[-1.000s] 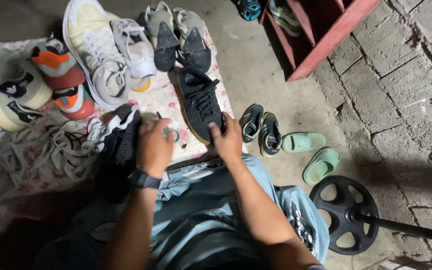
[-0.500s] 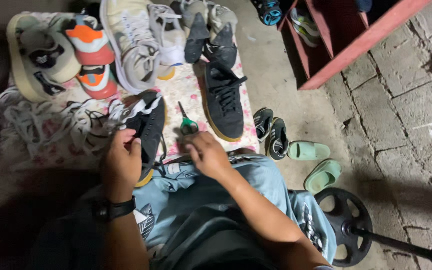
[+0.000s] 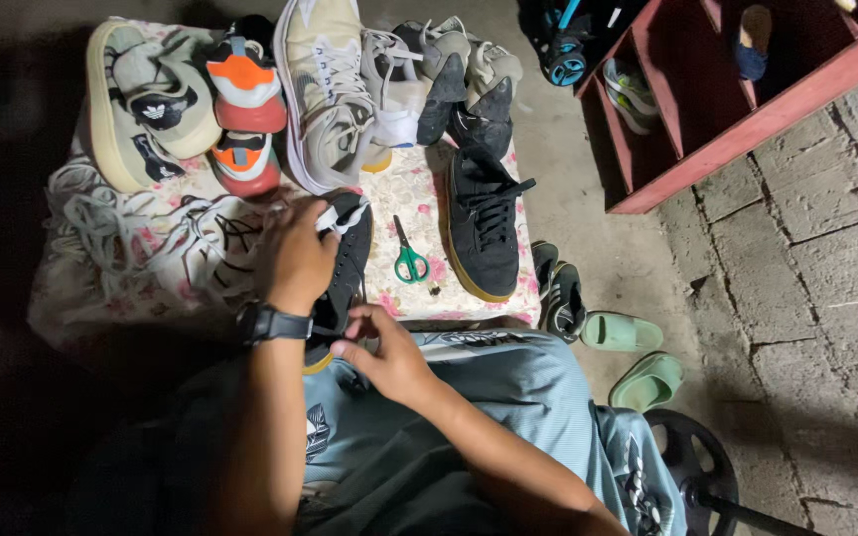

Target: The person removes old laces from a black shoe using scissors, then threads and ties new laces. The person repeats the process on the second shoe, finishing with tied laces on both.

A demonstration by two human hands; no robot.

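Two bare hands work on one black sneaker (image 3: 348, 260) at the near edge of the cloth-covered worktop (image 3: 419, 203). The left hand (image 3: 295, 256) lies over the shoe's upper with its grip closed around the white-lined collar, pinning the shoe against the worktop edge and the person's lap. The right hand (image 3: 381, 349) sits just below it at the heel end, fingertips pinched together on what looks like a lace end or a small tab; the pictures do not show clearly which.

Just right of the left grip lie green-handled scissors (image 3: 409, 256), blades pointing away from the person. Further right is the matching black sneaker (image 3: 482, 223) with a tan sole edge. Left of the grip spreads a tangle of pale laces (image 3: 126, 233). Beyond the hands stand a cream sneaker (image 3: 146, 99), an orange and grey pair (image 3: 243, 104), a tall beige sneaker (image 3: 328, 89) and grey shoes (image 3: 454, 74). On the floor to the right are green slides (image 3: 633, 352) and a red shelf (image 3: 722, 84).

The held shoe overhangs the worktop edge, so a loosened left grip could probably let it slide into the lap or onto the floor. The scissors are close enough that a sweeping wrist might knock them off. The dim light makes the pinched piece easy to lose.
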